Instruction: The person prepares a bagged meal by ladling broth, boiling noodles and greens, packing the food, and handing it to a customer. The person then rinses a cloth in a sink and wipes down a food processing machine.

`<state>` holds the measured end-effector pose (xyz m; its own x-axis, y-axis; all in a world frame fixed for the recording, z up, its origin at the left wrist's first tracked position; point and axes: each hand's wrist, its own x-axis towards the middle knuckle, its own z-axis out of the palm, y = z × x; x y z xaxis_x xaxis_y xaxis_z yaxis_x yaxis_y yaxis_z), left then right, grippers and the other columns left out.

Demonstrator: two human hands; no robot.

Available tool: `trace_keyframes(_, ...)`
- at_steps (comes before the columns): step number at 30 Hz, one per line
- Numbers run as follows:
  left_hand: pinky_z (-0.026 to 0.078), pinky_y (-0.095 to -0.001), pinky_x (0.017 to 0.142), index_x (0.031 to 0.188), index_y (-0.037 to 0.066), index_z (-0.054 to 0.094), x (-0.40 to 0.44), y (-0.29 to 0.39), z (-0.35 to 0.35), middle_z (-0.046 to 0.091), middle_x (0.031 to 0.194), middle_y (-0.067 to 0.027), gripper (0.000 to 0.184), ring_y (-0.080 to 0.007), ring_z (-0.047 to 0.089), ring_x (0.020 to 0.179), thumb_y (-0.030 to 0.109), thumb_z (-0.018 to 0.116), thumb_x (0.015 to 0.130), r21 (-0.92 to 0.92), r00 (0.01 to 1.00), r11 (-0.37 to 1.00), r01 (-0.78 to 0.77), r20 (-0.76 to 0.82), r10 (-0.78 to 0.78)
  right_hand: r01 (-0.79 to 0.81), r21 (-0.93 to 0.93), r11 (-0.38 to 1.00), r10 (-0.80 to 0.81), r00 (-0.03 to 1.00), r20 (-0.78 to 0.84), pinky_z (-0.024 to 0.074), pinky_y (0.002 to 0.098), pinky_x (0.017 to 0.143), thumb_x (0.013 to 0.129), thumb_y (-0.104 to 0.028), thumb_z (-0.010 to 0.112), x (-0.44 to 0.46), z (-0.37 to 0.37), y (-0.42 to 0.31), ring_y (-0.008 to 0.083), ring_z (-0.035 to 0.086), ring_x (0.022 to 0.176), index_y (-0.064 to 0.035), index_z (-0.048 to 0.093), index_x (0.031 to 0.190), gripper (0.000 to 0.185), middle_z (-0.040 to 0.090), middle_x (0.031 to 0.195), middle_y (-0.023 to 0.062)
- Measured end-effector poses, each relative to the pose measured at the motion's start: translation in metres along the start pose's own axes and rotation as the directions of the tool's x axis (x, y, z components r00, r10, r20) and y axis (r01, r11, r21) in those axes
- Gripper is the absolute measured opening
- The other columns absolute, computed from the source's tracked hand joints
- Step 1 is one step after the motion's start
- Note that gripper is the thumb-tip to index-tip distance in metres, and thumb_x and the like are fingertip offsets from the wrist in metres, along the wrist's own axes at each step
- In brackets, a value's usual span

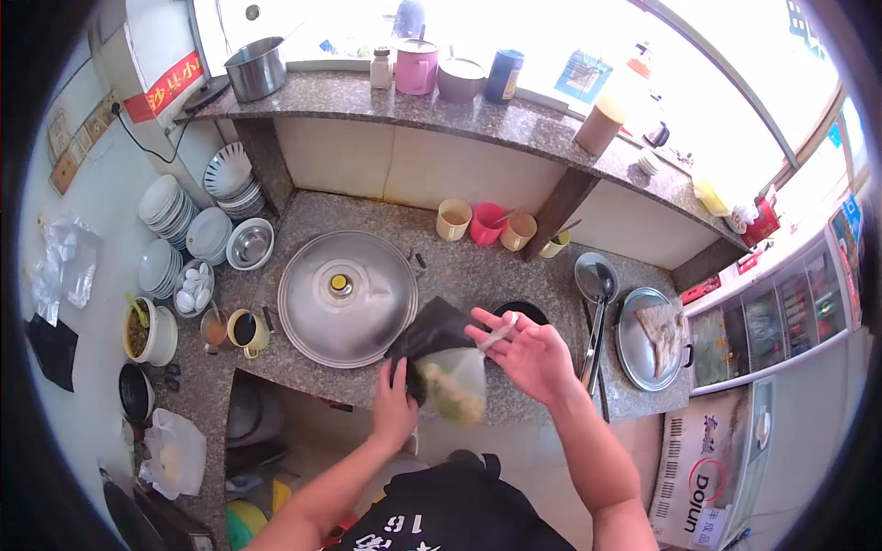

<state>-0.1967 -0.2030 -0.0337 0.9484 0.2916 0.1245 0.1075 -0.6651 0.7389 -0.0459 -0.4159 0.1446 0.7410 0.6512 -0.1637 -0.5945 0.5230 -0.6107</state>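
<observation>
In front of my body, my right hand [528,354] has the twisted neck of a clear plastic bag [459,386] between its fingers. Pale and greenish food fills the lower part of that bag, which hangs over the counter's front edge. My left hand [395,404] grips a black plastic bag [436,331] by its side, just left of the clear one. The black bag partly lies behind the clear bag, and its mouth is not clearly visible. A large round metal lid [363,298] with a yellow knob rests on the counter left of the bags. Behind my right hand sits a black bowl [522,314], partly hidden.
Stacked plates [165,207], a bowl of eggs [193,289] and cups [248,332] stand at the left. Several colored cups [487,222] line the back. Long-handled ladles [595,285] lie at the right beside a metal lid with a cloth [657,335]. Above runs a stone shelf [367,103].
</observation>
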Motion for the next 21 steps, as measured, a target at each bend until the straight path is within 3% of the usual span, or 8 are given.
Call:
trace_keyframes(3,0.039,-0.0544,0.117,0.158,0.002,0.035,-0.054,-0.018,0.005,0.038,0.155,-0.0320,0.084,-0.0545,0.045,0.138,-0.003,0.066,0.081,0.010,0.999,1.000,0.002,0.037,-0.003,0.060,0.146,0.987,-0.032,0.982,-0.187,0.0349,0.0517,0.123,0.095,-0.028,0.055,-0.019,-0.031,0.048,0.0382,0.056,0.138,-0.0085,0.064,0.116,0.030,0.063,0.142,0.0227)
trace_keyframes(4,0.039,-0.0528,0.118,0.157,0.001,0.036,-0.071,-0.021,0.006,0.040,0.153,-0.0307,0.083,-0.0520,0.046,0.138,-0.003,0.066,0.080,0.015,0.999,0.999,0.033,0.003,-0.034,0.064,0.134,0.989,-0.059,0.998,-0.038,0.0352,0.0511,0.122,0.095,-0.024,0.057,-0.032,-0.057,0.071,0.0366,0.059,0.133,-0.0074,0.063,0.115,0.027,0.069,0.130,0.0175)
trace_keyframes(6,0.039,-0.0492,0.118,0.152,0.000,0.040,-0.099,-0.031,0.010,0.045,0.148,-0.0268,0.077,-0.0450,0.050,0.135,-0.003,0.066,0.080,-0.016,0.992,0.997,0.075,-0.097,-0.076,-0.062,-0.380,0.923,0.018,0.993,-0.119,0.0424,0.0463,0.116,0.098,-0.017,0.062,-0.067,-0.094,0.106,0.0283,0.063,0.125,-0.0077,0.062,0.114,0.019,0.070,0.119,0.0104)
trace_keyframes(8,0.045,-0.0447,0.111,0.140,0.002,0.047,-0.120,-0.041,0.019,0.051,0.138,-0.0213,0.064,-0.0365,0.053,0.131,-0.005,0.066,0.079,-0.191,0.952,0.951,0.244,-0.138,-0.272,-0.018,-0.539,0.842,-0.046,0.993,-0.105,0.0481,0.0391,0.107,0.100,-0.013,0.066,-0.110,-0.092,0.118,0.0183,0.064,0.116,-0.0082,0.062,0.113,0.015,0.068,0.112,0.0055)
trace_keyframes(12,0.053,-0.0342,0.092,0.132,0.006,0.050,-0.142,-0.069,0.046,0.060,0.117,-0.0131,0.054,-0.0239,0.062,0.106,-0.007,0.066,0.082,-0.219,0.816,0.824,0.522,0.408,-0.408,-0.063,-0.893,0.445,-0.296,0.931,-0.213,0.0537,0.0393,0.087,0.100,-0.020,0.061,-0.204,-0.092,0.064,0.0221,0.068,0.096,-0.0035,0.061,0.114,0.022,0.070,0.098,0.0112)
trace_keyframes(17,0.049,-0.0475,0.105,0.147,0.009,0.052,-0.149,0.111,0.118,0.062,0.137,-0.0164,0.051,-0.0319,0.063,0.119,0.005,0.066,0.098,-0.562,0.715,0.514,0.648,0.682,-0.155,-0.167,-0.921,0.351,-0.466,0.822,-0.326,0.0533,0.0515,0.079,0.098,-0.024,0.060,-0.368,-0.156,0.023,0.0436,0.070,0.091,-0.0016,0.061,0.106,0.024,0.071,0.094,0.0228)
trace_keyframes(19,0.053,-0.0401,0.095,0.146,0.013,0.054,-0.160,0.184,0.156,0.065,0.129,-0.0104,0.051,-0.0238,0.064,0.103,0.003,0.065,0.097,-0.345,0.375,-0.153,0.926,0.882,0.283,-0.211,-0.923,0.322,-0.543,0.757,-0.363,0.0528,0.0554,0.080,0.099,-0.029,0.058,-0.436,-0.187,0.015,0.0483,0.069,0.093,-0.0012,0.062,0.107,0.029,0.071,0.095,0.0263)
trace_keyframes(21,0.053,-0.0327,0.086,0.149,0.014,0.051,-0.207,0.313,0.185,0.065,0.124,-0.0079,0.053,-0.0195,0.063,0.096,0.008,0.066,0.098,-0.361,0.334,0.072,0.930,0.910,0.246,-0.339,-0.883,0.324,-0.583,0.663,-0.469,0.0533,0.0569,0.080,0.101,-0.031,0.056,-0.501,-0.211,0.011,0.0489,0.069,0.092,-0.0003,0.062,0.105,0.032,0.071,0.094,0.0282)
